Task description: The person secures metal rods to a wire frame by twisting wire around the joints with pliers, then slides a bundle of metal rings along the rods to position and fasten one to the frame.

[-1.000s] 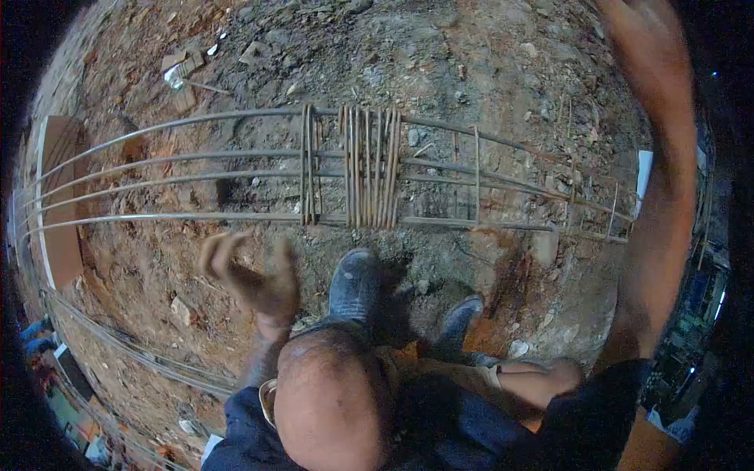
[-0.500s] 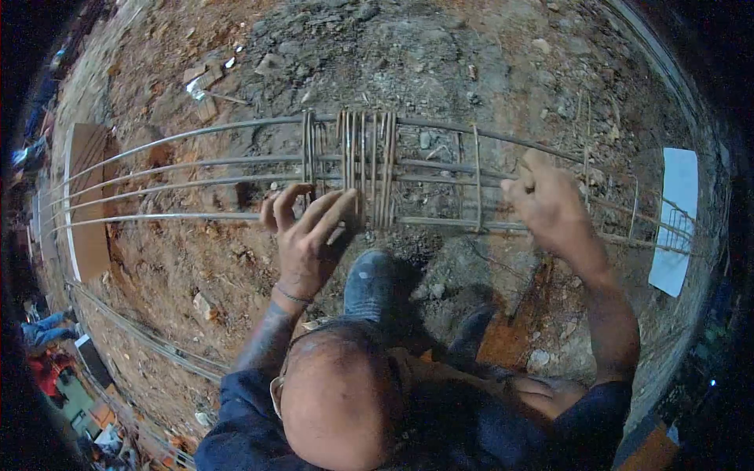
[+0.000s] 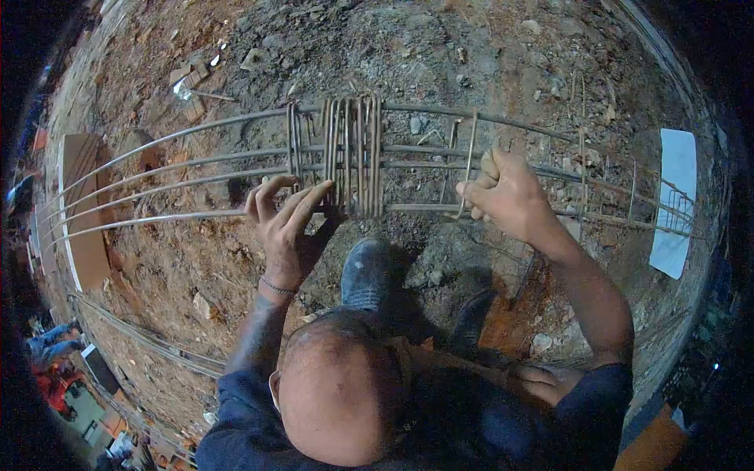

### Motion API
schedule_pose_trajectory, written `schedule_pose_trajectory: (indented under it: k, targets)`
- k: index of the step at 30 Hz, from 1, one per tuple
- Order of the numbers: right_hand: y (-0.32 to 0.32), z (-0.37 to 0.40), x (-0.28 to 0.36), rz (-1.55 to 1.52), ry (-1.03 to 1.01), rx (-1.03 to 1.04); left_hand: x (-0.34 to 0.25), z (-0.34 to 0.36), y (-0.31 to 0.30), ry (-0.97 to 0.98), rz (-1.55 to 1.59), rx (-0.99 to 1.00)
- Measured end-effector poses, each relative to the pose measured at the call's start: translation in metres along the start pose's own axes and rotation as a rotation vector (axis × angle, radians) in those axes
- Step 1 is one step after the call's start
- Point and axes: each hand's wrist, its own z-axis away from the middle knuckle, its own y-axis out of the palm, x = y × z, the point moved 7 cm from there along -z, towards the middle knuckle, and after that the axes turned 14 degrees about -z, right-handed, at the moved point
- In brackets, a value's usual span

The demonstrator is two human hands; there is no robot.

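Observation:
Long steel bars point(image 3: 188, 159) run side by side across the view. A bunch of upright wire stirrups point(image 3: 353, 157) is gathered around them near the middle, with a smaller group point(image 3: 295, 141) just left of it. My left hand point(image 3: 290, 224) is at the lower edge of the bunch, thumb and fingers spread, fingertips touching the stirrups and lower bars. My right hand point(image 3: 506, 192) is closed at a single stirrup point(image 3: 470, 149), which stands slightly tilted around the bars, right of the bunch. Farther right, more stirrups point(image 3: 583, 169) stand apart along the bars.
A board point(image 3: 85, 212) lies under the bars at the left, a white panel point(image 3: 674, 180) at the right. My boots point(image 3: 367, 275) stand on rough, stony soil below the bars. More bars lie at lower left, and a person in red point(image 3: 59, 385) is beyond.
My right hand has moved left and come to the single stirrup, which now leans a little. My left hand has stayed by the bunch. The whole view has shifted slightly.

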Motion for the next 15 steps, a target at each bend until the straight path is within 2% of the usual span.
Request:
schedule_pose_trajectory:
  k: [1,3,6,8,9,11,13,14,15]
  targets:
    - [0.002,-0.003,-0.001,-0.001,-0.001,0.006,0.001,0.000,0.000,-0.003,-0.005,0.001]
    - [0.004,-0.006,0.010,0.411,-0.192,-0.048,0.002,0.002,0.002,-0.003,-0.005,-0.003]
    - [0.006,-0.006,0.013,0.406,-0.320,-0.049,0.000,0.000,-0.005,0.014,-0.010,-0.017]
    - [-0.002,0.000,0.022,0.447,-0.256,-0.082,-0.008,0.000,-0.018,-0.020,0.025,-0.042]
    - [-0.005,0.002,0.026,0.483,-0.186,-0.108,-0.019,-0.002,-0.023,0.019,0.063,-0.077]
    - [-0.023,-0.002,0.038,0.519,-0.320,-0.127,-0.052,-0.011,-0.019,0.269,0.209,-0.004]
    - [-0.034,-0.005,0.060,0.767,-0.543,-0.320,-0.087,-0.021,0.001,0.354,0.284,0.157]
    - [-0.040,-0.012,0.058,0.766,-0.553,-0.317,-0.095,-0.021,0.009,0.349,0.276,0.151]
    - [-0.043,-0.019,0.054,0.851,-0.614,-0.306,-0.106,-0.017,0.030,0.401,0.140,0.238]
